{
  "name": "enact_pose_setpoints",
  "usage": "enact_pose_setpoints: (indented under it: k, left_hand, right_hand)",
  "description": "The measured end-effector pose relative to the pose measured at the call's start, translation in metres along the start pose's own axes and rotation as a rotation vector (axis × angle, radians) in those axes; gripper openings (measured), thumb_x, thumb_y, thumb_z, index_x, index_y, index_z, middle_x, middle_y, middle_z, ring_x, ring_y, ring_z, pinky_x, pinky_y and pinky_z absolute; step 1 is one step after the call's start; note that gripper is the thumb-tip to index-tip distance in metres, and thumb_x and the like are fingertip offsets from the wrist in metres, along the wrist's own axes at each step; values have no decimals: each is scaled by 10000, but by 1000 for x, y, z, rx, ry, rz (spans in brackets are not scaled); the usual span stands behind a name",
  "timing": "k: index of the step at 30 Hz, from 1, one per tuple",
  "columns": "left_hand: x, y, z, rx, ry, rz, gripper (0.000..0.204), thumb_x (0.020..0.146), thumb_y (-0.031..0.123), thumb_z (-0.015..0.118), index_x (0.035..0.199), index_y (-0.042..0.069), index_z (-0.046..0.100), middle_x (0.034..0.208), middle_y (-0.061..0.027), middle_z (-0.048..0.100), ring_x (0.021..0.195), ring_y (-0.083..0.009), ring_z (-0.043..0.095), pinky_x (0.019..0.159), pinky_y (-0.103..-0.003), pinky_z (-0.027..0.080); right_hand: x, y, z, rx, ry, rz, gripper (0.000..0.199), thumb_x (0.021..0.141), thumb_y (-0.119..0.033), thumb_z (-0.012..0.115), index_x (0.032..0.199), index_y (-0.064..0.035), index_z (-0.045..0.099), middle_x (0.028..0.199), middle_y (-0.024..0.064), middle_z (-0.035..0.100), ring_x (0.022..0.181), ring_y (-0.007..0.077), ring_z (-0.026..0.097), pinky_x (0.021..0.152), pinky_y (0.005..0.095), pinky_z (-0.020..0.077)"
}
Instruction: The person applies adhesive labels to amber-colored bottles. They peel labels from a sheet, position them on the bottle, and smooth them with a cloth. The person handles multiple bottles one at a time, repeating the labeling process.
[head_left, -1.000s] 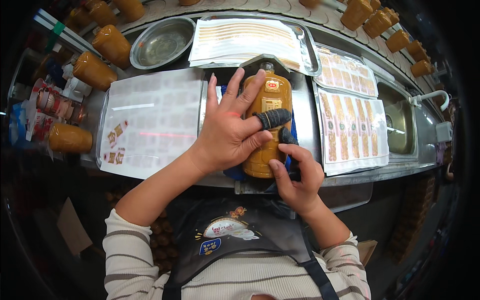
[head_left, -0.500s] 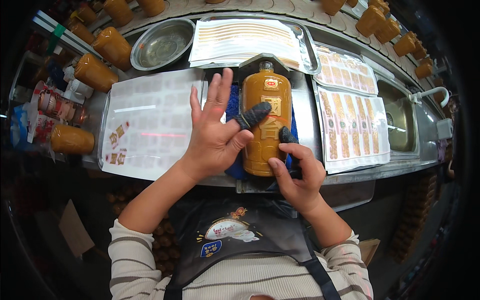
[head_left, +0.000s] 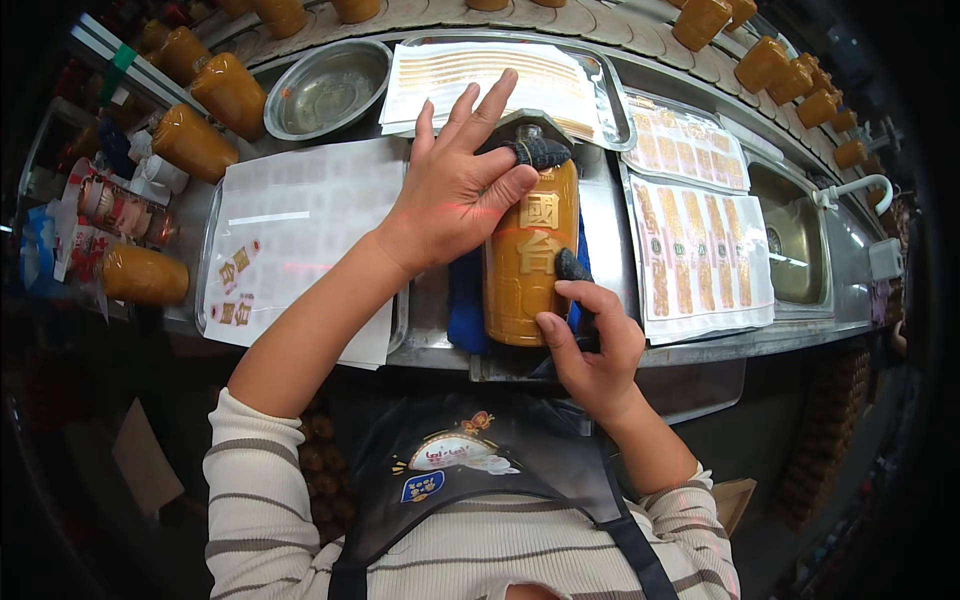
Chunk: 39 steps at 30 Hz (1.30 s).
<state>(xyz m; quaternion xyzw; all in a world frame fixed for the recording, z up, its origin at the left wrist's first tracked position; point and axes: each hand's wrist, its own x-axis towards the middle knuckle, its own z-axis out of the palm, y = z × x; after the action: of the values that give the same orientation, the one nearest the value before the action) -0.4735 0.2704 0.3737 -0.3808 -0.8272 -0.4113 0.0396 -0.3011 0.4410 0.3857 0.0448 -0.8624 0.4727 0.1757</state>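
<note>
A caramel-brown bottle [head_left: 520,300] lies on its back in front of me, its neck pointing away, with raised gold characters down its face. My left hand [head_left: 440,200] reaches over its upper end. The index finger, in a black finger cot [head_left: 543,153], presses on the area just below the neck and hides the red-and-gold emblem there; the other fingers spread outward. At the lower right side, my right hand [head_left: 610,355] grips the bottle between thumb and fingers, with a black finger cot [head_left: 571,266] on its index fingertip. Blue cloth [head_left: 466,305] shows under the bottle.
A white sheet [head_left: 300,180] with a few gold decals lies on a tray at left. A metal bowl [head_left: 330,90] and striped strip sheets [head_left: 440,70] sit behind. Patterned decal sheets [head_left: 700,260] and a sink [head_left: 805,265] are at right. More brown bottles [head_left: 228,95] stand around.
My left hand has moved up the bottle, its covered index finger going from the gold characters to the emblem near the neck. My right hand keeps its hold. Bottles along the back have shifted right.
</note>
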Motion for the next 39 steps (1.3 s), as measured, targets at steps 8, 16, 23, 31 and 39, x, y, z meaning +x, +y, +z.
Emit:
enact_pose_setpoints:
  k: [8, 16, 23, 31, 39]
  left_hand:
    - [-36, 35, -5, 157, -77, 148, 368, 944, 438, 615, 781, 115, 680, 1629, -120, 299, 1421, -529, 284, 1081, -763, 90]
    - [-77, 67, -1, 57, -118, 67, 320, 951, 419, 610, 877, 139, 747, 1628, -160, 283, 1442, -518, 251, 1076, -753, 93]
    - [-124, 70, 6, -468, 208, -269, 374, 999, 244, 587, 1235, -41, 639, 1599, -275, 273, 1477, -348, 303, 1181, -469, 203]
    - [-80, 84, 7, -883, 227, -625, 522, 1014, 124, 566, 1472, -62, 400, 1466, -163, 481, 1306, -169, 490, 1085, -308, 384]
    - [-53, 87, 27, -764, 166, -724, 549, 948, 99, 672, 1422, -26, 426, 1329, -122, 560, 1196, -187, 572, 1038, -326, 456]
  right_hand:
    - [5, 20, -23, 490, 246, 654, 147, 973, -126, 645, 1056, -7, 667, 926, 7, 655, 756, 41, 547, 715, 181, 432]
    - [56, 1, -29, 421, 184, 282, 399, 834, 96, 617, 1210, -24, 561, 1045, 67, 617, 964, 150, 615, 838, 295, 528]
    - [74, -26, -17, -383, -268, -576, 253, 704, -2, 743, 946, -70, 712, 795, 53, 583, 861, 284, 626, 722, 389, 500]
    - [34, -21, -32, 115, -87, 107, 256, 800, -6, 783, 1025, -13, 662, 840, 74, 654, 739, 165, 622, 646, 280, 501]
    - [19, 3, -18, 572, 262, 522, 204, 901, -37, 726, 1045, -8, 585, 928, 16, 627, 822, 55, 583, 718, 198, 490]
